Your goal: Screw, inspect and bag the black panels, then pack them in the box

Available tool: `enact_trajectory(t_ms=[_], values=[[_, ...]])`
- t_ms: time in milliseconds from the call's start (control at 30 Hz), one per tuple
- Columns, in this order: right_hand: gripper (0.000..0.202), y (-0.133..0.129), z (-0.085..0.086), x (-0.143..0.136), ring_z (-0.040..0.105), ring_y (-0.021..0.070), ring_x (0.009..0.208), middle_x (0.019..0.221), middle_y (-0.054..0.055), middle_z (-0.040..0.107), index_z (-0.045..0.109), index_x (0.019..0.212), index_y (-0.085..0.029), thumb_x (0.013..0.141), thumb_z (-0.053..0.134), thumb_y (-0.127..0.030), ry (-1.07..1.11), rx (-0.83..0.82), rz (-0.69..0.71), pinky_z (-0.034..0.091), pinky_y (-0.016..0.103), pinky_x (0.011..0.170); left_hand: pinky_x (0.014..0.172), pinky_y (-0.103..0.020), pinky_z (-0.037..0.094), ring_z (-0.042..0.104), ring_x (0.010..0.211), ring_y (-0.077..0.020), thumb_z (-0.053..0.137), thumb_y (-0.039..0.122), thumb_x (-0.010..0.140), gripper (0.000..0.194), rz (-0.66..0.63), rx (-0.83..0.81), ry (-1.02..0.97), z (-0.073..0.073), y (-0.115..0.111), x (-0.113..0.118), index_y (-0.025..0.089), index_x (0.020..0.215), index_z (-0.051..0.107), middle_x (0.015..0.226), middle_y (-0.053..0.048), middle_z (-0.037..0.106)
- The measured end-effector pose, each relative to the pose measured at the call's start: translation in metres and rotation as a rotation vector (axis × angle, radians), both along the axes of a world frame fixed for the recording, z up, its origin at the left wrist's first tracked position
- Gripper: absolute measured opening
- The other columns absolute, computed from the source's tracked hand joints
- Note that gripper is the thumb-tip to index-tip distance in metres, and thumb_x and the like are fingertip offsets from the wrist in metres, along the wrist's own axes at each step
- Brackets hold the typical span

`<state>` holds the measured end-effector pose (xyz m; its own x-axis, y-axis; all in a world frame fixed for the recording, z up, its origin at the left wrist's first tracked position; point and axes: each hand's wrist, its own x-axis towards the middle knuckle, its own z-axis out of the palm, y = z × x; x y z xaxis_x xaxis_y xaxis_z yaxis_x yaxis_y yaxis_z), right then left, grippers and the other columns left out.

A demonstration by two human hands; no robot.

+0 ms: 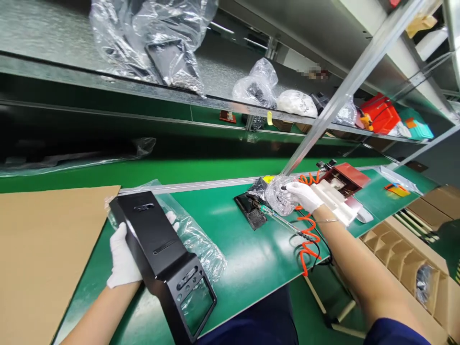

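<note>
My left hand [124, 254], in a white glove, is closed around a long black housing [147, 230] with slots, round holes and a rectangular window at its near end. Its fingertips show past the far edge. Under the housing lies a clear plastic bag [201, 244]. My right hand [304, 194], also gloved, is at a crumpled clear bag [278, 203] by the back of the bench. Its fingers are pinched on a small dark piece [283, 188], whose kind I cannot make out. Nearby, an electric screwdriver with a teal end [280, 219] lies on a black pad [251, 211].
Orange coiled hose [307, 249] hangs over the bench's front edge. A red-brown box [348, 178] and white trays [334, 201] stand to the right. Cardboard [53, 249] covers the left side. A metal shelf [215, 101] with bagged parts runs above. Divided cartons [406, 258] stand lower right.
</note>
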<state>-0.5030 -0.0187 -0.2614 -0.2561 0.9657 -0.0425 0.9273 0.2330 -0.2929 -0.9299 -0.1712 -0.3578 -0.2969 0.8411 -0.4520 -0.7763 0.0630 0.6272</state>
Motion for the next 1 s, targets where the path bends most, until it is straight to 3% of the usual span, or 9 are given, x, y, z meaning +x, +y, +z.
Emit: enact_trajectory(t_ms=[67, 133, 200, 267, 400, 500, 633, 833, 1000], values=[[0.050, -0.005, 0.014, -0.023, 0.065, 0.0100, 0.072, 0.090, 0.012, 0.069, 0.060, 0.104, -0.009, 0.105, 0.023, -0.043, 0.084, -0.049, 0.030, 0.056, 0.023, 0.068, 0.080, -0.042, 0.068, 0.078, 0.103, -0.0326, 0.064, 0.065, 0.075, 0.060, -0.020, 0.030, -0.096, -0.005, 0.002, -0.002, 0.024, 0.117, 0.076, 0.113, -0.015, 0.080], [0.047, -0.012, 0.026, -0.060, 0.064, 0.0105, 0.067, 0.086, 0.008, 0.069, 0.062, 0.103, -0.012, 0.100, 0.035, -0.049, 0.182, -0.098, 0.083, 0.053, 0.022, 0.063, 0.079, -0.044, 0.068, 0.079, 0.090, -0.0330, 0.065, 0.061, 0.077, 0.059, -0.063, 0.092, -0.192, -0.012, 0.004, -0.004, 0.017, 0.114, 0.075, 0.105, -0.018, 0.081], [0.039, -0.018, 0.035, -0.109, 0.063, 0.0097, 0.066, 0.083, 0.004, 0.069, 0.067, 0.099, -0.014, 0.094, 0.048, -0.047, 0.230, -0.135, 0.174, 0.051, 0.020, 0.062, 0.084, -0.047, 0.067, 0.079, 0.089, -0.0329, 0.062, 0.063, 0.084, 0.061, -0.141, 0.188, -0.298, -0.021, 0.006, -0.007, 0.014, 0.118, 0.073, 0.106, -0.020, 0.080], [0.031, -0.023, 0.037, -0.167, 0.065, 0.0087, 0.072, 0.087, 0.003, 0.071, 0.072, 0.095, -0.016, 0.093, 0.051, -0.039, 0.169, -0.117, 0.352, 0.053, 0.019, 0.070, 0.094, -0.051, 0.063, 0.078, 0.098, -0.0332, 0.059, 0.067, 0.088, 0.064, -0.180, 0.270, -0.416, -0.032, 0.008, -0.012, 0.014, 0.122, 0.070, 0.112, -0.019, 0.079], [0.034, -0.031, 0.020, -0.276, 0.068, 0.0116, 0.101, 0.112, 0.002, 0.073, 0.077, 0.103, -0.019, 0.099, 0.045, -0.028, -0.076, 0.108, 0.702, 0.054, 0.023, 0.095, 0.095, -0.048, 0.061, 0.076, 0.103, -0.0323, 0.059, 0.071, 0.089, 0.073, -0.238, 0.331, -0.554, -0.043, 0.008, -0.018, 0.009, 0.127, 0.067, 0.115, -0.020, 0.077], [0.038, -0.028, -0.002, -0.327, 0.068, 0.0127, 0.100, 0.125, 0.005, 0.070, 0.074, 0.122, -0.021, 0.103, 0.041, -0.027, -0.243, 0.290, 0.804, 0.053, 0.022, 0.087, 0.094, -0.048, 0.059, 0.075, 0.102, -0.0324, 0.057, 0.069, 0.091, 0.070, -0.266, 0.368, -0.579, -0.041, 0.006, -0.019, 0.011, 0.129, 0.066, 0.114, -0.019, 0.077], [0.037, -0.018, -0.027, -0.346, 0.067, 0.0118, 0.102, 0.126, 0.007, 0.069, 0.071, 0.126, -0.021, 0.105, 0.041, -0.027, -0.318, 0.403, 0.995, 0.049, 0.018, 0.081, 0.098, -0.052, 0.056, 0.074, 0.105, -0.0357, 0.055, 0.070, 0.089, 0.071, -0.342, 0.427, -0.590, -0.035, 0.004, -0.023, 0.013, 0.131, 0.066, 0.115, -0.020, 0.077], [0.040, -0.006, -0.051, -0.336, 0.066, 0.0144, 0.108, 0.133, 0.012, 0.065, 0.069, 0.131, -0.017, 0.105, 0.039, -0.025, -0.339, 0.490, 1.108, 0.051, 0.021, 0.081, 0.102, -0.052, 0.053, 0.074, 0.106, -0.0359, 0.057, 0.069, 0.089, 0.070, -0.411, 0.526, -0.644, -0.036, 0.006, -0.030, 0.013, 0.130, 0.066, 0.119, -0.020, 0.076], [0.045, 0.002, -0.063, -0.332, 0.067, 0.0201, 0.116, 0.135, 0.017, 0.063, 0.065, 0.139, -0.015, 0.097, 0.060, -0.029, -0.376, 0.629, 1.245, 0.058, 0.025, 0.087, 0.104, -0.054, 0.052, 0.073, 0.108, -0.0354, 0.060, 0.068, 0.089, 0.070, -0.381, 0.518, -0.691, -0.043, 0.007, -0.032, 0.015, 0.134, 0.063, 0.123, -0.019, 0.074]])
